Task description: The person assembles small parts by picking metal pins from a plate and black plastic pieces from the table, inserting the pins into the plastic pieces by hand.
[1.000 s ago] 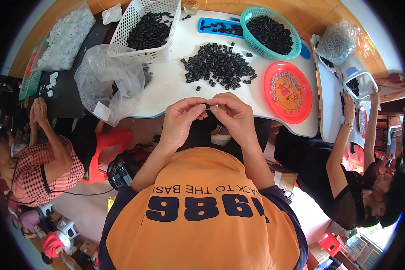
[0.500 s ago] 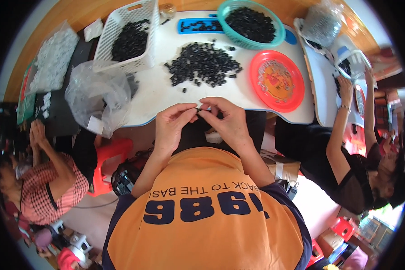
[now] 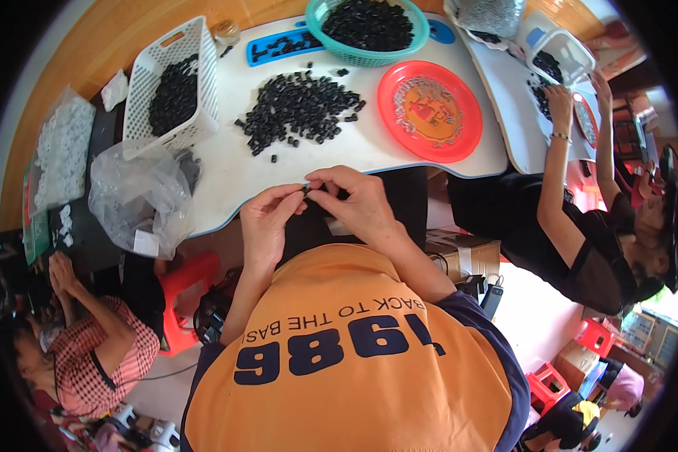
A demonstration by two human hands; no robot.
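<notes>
My left hand (image 3: 266,218) and my right hand (image 3: 360,202) meet just off the table's front edge, fingertips almost touching. Between them is a small black piece (image 3: 306,190), pinched by thumb and forefinger on both sides. My fingers cover most of it, so its exact shape is hidden. Beyond my hands, a loose pile of small black plastic parts (image 3: 297,109) lies on the white table (image 3: 226,177). To the right of the pile, a red plate (image 3: 388,94) holds many tiny silvery pieces.
A white basket (image 3: 209,94) and a green basket (image 3: 331,51) hold more black parts. Beside them are a blue tray (image 3: 258,54), a small jar (image 3: 227,32) and a clear plastic bag (image 3: 132,200). Co-workers sit at left (image 3: 102,339) and right (image 3: 572,226).
The view has turned, so the table's things appear farther left in the picture. My hands stay together around the small black piece, with only a slight shift of the fingers.
</notes>
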